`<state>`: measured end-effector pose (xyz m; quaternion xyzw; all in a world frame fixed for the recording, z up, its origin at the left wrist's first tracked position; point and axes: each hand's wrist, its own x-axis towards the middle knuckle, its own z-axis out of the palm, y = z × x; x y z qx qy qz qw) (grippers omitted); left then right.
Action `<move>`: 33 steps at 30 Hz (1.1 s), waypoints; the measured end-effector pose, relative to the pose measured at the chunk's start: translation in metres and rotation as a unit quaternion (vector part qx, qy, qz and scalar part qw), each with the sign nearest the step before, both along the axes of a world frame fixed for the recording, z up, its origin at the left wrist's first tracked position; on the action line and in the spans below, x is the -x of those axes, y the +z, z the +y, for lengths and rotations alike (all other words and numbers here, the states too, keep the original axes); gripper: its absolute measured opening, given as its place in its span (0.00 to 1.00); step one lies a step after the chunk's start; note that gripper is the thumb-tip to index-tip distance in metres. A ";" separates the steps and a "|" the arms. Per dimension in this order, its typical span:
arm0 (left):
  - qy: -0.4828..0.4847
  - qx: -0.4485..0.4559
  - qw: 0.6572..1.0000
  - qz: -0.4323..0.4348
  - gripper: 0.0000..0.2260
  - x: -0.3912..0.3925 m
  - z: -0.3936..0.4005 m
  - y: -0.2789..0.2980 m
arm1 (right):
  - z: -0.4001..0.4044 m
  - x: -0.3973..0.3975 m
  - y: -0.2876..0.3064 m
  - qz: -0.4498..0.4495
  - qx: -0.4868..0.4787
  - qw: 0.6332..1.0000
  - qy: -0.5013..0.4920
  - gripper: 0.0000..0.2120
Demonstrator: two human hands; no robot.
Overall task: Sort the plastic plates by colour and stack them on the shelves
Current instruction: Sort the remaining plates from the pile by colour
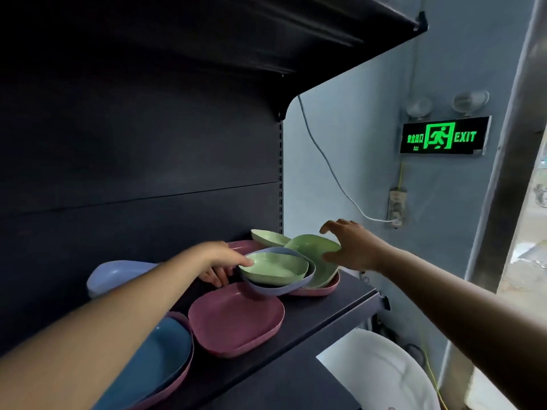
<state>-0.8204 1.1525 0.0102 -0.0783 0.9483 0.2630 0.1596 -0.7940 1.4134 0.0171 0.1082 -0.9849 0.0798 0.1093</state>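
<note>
Left hand (220, 263) grip pinching rim of green plate (273, 269), nested in lilac plate (278, 287) on shelf (331, 309). Right hand (352, 247) grip spread, touching second green plate (310, 250) just behind. Pink plate (235, 319) in front.

Blue-grey wall (349, 128) carries a lit green exit sign (442, 138), white cable (325, 161) and, apparently, a socket (396, 205).

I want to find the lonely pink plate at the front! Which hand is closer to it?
Left. The left hand is just behind the pink plate, holding a green plate. The right hand is farther back, right.
</note>
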 end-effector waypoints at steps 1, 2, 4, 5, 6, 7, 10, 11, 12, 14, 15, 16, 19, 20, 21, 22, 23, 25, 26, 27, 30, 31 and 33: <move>0.007 0.009 1.000 -0.007 0.20 0.004 0.002 -0.001 | 0.006 0.013 -0.002 -0.008 0.008 1.000 -0.001 0.28; 0.015 0.016 1.000 -0.014 0.19 0.009 0.003 -0.002 | 0.011 0.026 -0.004 -0.015 0.020 1.000 -0.003 0.28; 0.030 0.021 0.999 -0.030 0.18 0.014 0.006 -0.005 | 0.022 0.052 -0.009 -0.035 0.071 0.997 -0.007 0.28; 0.039 0.021 0.998 -0.038 0.18 0.014 0.008 -0.006 | 0.026 0.064 -0.011 -0.052 0.108 0.993 -0.007 0.28; 0.047 0.020 0.998 -0.044 0.17 0.014 0.010 -0.007 | 0.030 0.075 -0.014 -0.073 0.139 0.988 -0.007 0.29; 0.057 0.020 0.997 -0.048 0.17 0.013 0.012 -0.009 | 0.034 0.086 -0.017 -0.092 0.159 0.983 -0.005 0.30; 0.082 0.025 0.995 -0.050 0.15 0.010 0.020 -0.011 | 0.042 0.115 -0.029 -0.156 0.201 0.967 0.003 0.27; 0.091 0.026 0.994 -0.049 0.14 0.008 0.022 -0.011 | 0.044 0.122 -0.031 -0.189 0.228 0.955 0.010 0.23; 0.101 0.025 0.993 -0.047 0.13 0.007 0.024 -0.011 | 0.046 0.127 -0.034 -0.225 0.249 0.942 0.020 0.20; 0.124 0.020 0.991 -0.038 0.12 0.004 0.026 -0.011 | 0.047 0.134 -0.038 -0.281 0.257 0.924 0.046 0.09; 0.137 0.018 0.990 -0.032 0.11 0.002 0.028 -0.011 | 0.048 0.136 -0.040 -0.293 0.251 0.921 0.055 0.05; 0.149 0.019 0.988 -0.027 0.11 0.000 0.029 -0.011 | 0.047 0.138 -0.041 -0.296 0.240 0.923 0.060 0.04; 0.182 0.027 0.983 -0.010 0.12 -0.004 0.031 -0.011 | 0.046 0.140 -0.038 -0.275 0.220 0.933 0.071 0.06; 0.191 0.025 0.981 -0.003 0.12 -0.005 0.032 -0.010 | 0.046 0.140 -0.034 -0.265 0.214 0.937 0.071 0.07; 0.201 0.020 0.979 0.007 0.12 -0.006 0.032 -0.009 | 0.046 0.141 -0.031 -0.249 0.205 0.944 0.074 0.07; 0.211 0.011 0.977 0.019 0.12 -0.007 0.033 -0.008 | 0.046 0.142 -0.028 -0.227 0.187 0.953 0.075 0.07; 0.221 -0.003 0.975 0.035 0.12 -0.008 0.033 -0.008 | 0.046 0.141 -0.025 -0.203 0.168 0.962 0.077 0.08; 0.237 -0.036 0.968 0.072 0.10 -0.010 0.035 -0.006 | 0.047 0.141 -0.018 -0.152 0.166 0.971 0.077 0.13; 0.242 -0.055 0.965 0.090 0.09 -0.012 0.036 -0.006 | 0.048 0.140 -0.015 -0.129 0.178 0.973 0.077 0.14; 0.245 -0.073 0.961 0.108 0.08 -0.013 0.037 -0.005 | 0.049 0.140 -0.011 -0.100 0.180 0.975 0.080 0.14; 0.261 -0.121 0.944 0.160 0.10 -0.018 0.037 -0.006 | 0.052 0.140 -0.001 -0.030 0.167 0.982 0.080 0.15; 0.270 -0.137 0.936 0.178 0.10 -0.019 0.037 -0.006 | 0.054 0.141 0.001 -0.010 0.164 0.983 0.082 0.16; 0.293 -0.178 0.915 0.214 0.09 -0.021 0.035 -0.007 | 0.057 0.144 0.009 0.029 0.156 0.983 0.088 0.17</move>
